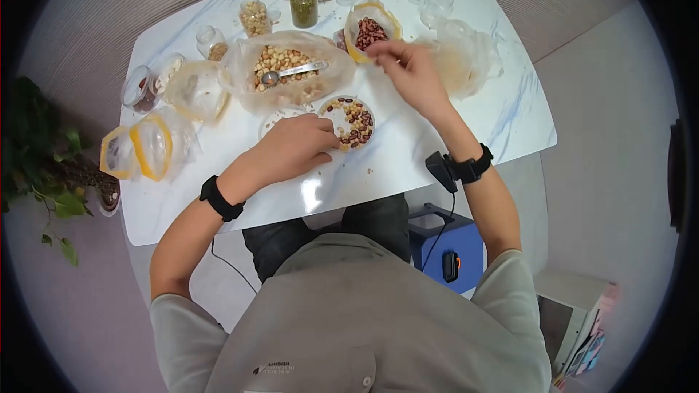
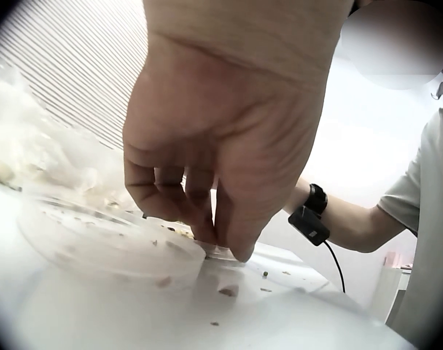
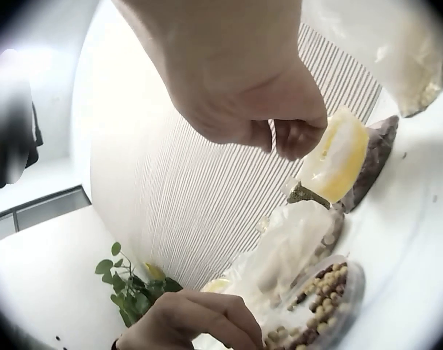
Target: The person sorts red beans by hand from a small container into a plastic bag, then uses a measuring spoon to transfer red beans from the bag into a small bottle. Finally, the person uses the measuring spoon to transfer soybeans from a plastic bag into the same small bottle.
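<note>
A round clear dish holds yellowish and dark red beans. My left hand is at its left side, with thumb and fingertips pinching the rim low over the table. In the left wrist view this hand hides most of the dish. My right hand hovers by the mouth of a yellow-edged bag of red beans. Its fingers bend loosely toward the opening, thumb apart, and nothing shows between them. In the right wrist view the hand is above the bag.
A large bag of pale nuts with a metal measuring spoon lies behind the dish. A second clear dish lies partly under my left hand. Jars, including a green-filled jar, line the back. Another bag lies right.
</note>
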Demonstrator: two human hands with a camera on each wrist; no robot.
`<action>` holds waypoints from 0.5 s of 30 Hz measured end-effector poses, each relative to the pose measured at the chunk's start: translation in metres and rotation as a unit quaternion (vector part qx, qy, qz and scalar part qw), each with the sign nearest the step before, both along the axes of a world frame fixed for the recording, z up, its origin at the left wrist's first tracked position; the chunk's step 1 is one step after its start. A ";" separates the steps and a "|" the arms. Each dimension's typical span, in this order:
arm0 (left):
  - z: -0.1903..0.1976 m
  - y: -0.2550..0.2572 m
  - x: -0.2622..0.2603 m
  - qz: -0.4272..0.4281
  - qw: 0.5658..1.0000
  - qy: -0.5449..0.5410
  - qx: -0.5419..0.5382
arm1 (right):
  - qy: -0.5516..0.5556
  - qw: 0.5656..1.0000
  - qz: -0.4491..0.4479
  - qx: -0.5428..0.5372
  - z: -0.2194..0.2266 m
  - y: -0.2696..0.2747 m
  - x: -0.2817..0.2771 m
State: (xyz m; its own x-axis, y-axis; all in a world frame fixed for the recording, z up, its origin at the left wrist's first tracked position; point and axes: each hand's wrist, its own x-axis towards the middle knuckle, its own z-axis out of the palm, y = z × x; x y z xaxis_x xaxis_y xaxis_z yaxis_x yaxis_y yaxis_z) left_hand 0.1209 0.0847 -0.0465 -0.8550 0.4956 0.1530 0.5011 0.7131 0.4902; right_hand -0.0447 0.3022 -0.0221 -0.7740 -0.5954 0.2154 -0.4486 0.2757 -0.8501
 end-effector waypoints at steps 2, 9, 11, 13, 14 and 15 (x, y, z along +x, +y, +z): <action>-0.007 0.003 -0.001 -0.016 1.000 0.009 0.007 | 0.072 0.989 0.057 0.119 0.003 0.007 0.019; -0.007 0.017 0.002 -0.014 1.000 0.003 -0.016 | 0.197 0.937 0.183 0.221 -0.026 -0.007 0.047; -0.007 0.016 0.003 -0.002 1.000 0.011 -0.013 | 0.208 0.938 0.184 0.207 -0.036 -0.009 0.053; -0.003 0.015 0.005 0.013 0.999 0.011 -0.035 | 0.207 0.941 0.171 0.204 -0.038 -0.011 0.060; -0.002 0.014 0.006 0.020 0.999 0.010 -0.046 | 0.186 0.942 0.184 0.208 -0.034 -0.011 0.061; -0.002 0.013 0.007 0.025 0.999 0.014 -0.040 | 0.166 0.943 0.197 0.212 -0.027 -0.009 0.060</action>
